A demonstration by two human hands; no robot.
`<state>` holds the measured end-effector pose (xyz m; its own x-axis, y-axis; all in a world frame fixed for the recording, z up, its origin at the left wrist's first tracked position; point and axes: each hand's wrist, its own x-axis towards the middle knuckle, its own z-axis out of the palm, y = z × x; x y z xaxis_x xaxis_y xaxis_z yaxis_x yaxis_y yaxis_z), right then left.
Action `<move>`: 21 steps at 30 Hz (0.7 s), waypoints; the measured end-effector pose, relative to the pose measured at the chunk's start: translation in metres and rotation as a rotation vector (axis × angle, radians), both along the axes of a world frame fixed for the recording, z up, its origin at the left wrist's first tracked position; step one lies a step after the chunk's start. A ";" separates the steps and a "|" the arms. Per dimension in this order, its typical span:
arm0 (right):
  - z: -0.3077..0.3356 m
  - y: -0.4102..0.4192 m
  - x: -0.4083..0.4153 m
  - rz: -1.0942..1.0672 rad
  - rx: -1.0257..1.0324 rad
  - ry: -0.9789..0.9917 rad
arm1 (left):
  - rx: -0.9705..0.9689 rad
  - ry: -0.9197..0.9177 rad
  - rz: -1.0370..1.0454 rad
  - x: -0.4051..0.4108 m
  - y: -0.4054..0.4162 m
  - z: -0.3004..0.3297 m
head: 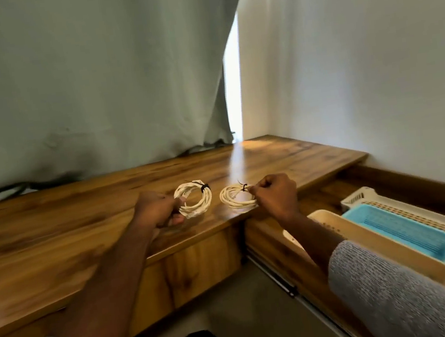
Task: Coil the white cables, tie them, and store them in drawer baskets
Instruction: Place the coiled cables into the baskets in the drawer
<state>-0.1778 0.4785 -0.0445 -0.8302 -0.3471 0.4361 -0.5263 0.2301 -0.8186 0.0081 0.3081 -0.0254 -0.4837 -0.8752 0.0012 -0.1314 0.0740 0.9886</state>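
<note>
White cable lay in two tied coils near the front edge of the wooden counter (pixel 52 219). Both forearms reached forward from grey sleeves (pixel 402 294), bare to the wrist. The left hand (pixel 156 209) was curled, thumb and fingers gripping the near side of the left coil (pixel 193 199), which carried a black tie (pixel 204 187) at its far rim. The right hand (pixel 274 194) was closed in a loose fist, fingertips pinching the right coil (pixel 236 197) just beside its own black tie (pixel 243 187). The coils sat close together without touching. To the right, below the counter, a drawer (pixel 267 236) stood pulled out, holding three baskets side by side: a cream basket (pixel 382 249), a blue basket (pixel 404 226) and a white basket (pixel 419 210). A grey-green curtain (pixel 77 88) hung behind the counter, daylight showing at its edge beside a pale wall (pixel 371 64).
</note>
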 end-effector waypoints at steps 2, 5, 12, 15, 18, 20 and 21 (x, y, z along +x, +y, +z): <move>0.006 0.033 -0.017 -0.037 0.015 0.023 | 0.002 -0.001 -0.063 -0.026 0.024 -0.001; 0.014 0.083 -0.039 -0.090 0.044 0.003 | 0.014 -0.007 -0.169 -0.062 0.063 -0.003; 0.008 0.184 -0.088 -0.305 0.012 -0.014 | 0.005 -0.115 -0.427 -0.141 0.159 -0.014; -0.007 0.214 -0.114 -0.379 0.010 -0.075 | -0.062 -0.234 -0.550 -0.169 0.189 -0.026; -0.029 0.236 -0.144 -0.451 0.010 -0.144 | -0.131 -0.356 -0.635 -0.194 0.212 -0.041; -0.043 0.247 -0.153 -0.476 0.035 -0.166 | -0.168 -0.430 -0.705 -0.203 0.223 -0.049; -0.048 0.251 -0.156 -0.491 0.042 -0.186 | -0.185 -0.464 -0.745 -0.207 0.227 -0.053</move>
<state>-0.3342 0.7298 -0.0926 -0.9615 0.0881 0.2604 -0.1952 0.4481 -0.8724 -0.1992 0.5351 -0.0787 -0.9132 -0.3390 -0.2262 -0.3692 0.4527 0.8116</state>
